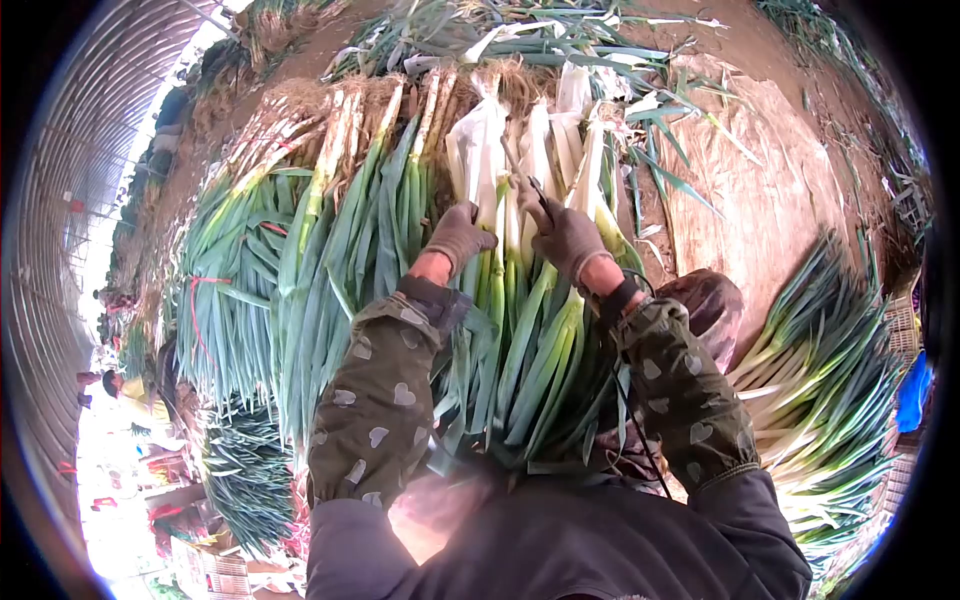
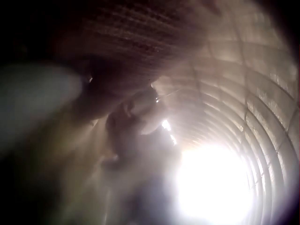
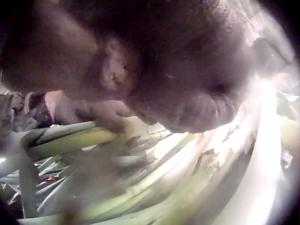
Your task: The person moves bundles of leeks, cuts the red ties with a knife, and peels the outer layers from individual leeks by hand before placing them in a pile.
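Long leeks (image 1: 497, 285) lie side by side, white ends away from the body and green leaves towards it. The gloved left hand (image 1: 458, 238) has its fingers bent round a leek stalk at the pale-green part; in the right wrist view its fingers (image 3: 110, 115) lie against a yellow-green stalk (image 3: 79, 139). To its right, the gloved right hand (image 1: 572, 242) grips a thin dark tool (image 1: 541, 196) over the white stems; whether it has a blade cannot be told. The right glove (image 3: 178, 70) fills the top of the right wrist view. The left wrist view is blurred and dark.
More leeks with roots (image 1: 335, 140) lie at the left, and another pile (image 1: 820, 400) at the right. A tan sheet (image 1: 755, 190) covers the ground on the upper right. Loose leaves (image 1: 560, 35) lie beyond the roots. A ribbed tunnel roof (image 2: 243, 89) curves overhead.
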Available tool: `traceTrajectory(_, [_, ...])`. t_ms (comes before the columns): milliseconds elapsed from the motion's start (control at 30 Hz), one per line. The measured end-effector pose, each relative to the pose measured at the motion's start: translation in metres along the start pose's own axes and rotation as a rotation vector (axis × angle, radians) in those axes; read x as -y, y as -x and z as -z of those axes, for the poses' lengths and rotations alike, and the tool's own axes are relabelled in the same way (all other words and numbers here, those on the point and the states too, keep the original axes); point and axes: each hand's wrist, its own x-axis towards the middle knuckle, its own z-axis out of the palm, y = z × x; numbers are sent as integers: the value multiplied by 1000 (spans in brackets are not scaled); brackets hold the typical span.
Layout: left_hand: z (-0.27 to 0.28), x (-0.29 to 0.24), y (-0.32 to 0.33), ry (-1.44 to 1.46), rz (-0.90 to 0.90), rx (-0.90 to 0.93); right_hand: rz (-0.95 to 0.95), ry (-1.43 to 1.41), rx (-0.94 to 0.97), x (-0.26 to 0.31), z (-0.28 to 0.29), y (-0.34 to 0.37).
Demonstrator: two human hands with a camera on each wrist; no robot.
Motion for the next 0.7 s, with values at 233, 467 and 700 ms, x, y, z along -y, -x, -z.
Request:
traceTrajectory(233, [-5,-18,17,-14,-23,-45,-43,47,10,14,12,-50])
traceTrajectory(467, [-3,-15,17,-170,-88,-106,-44,91,76,13,25,-67])
traceTrajectory(700, [16,-26,38,-136,-94,-77,-29,53,113,7,39,-35])
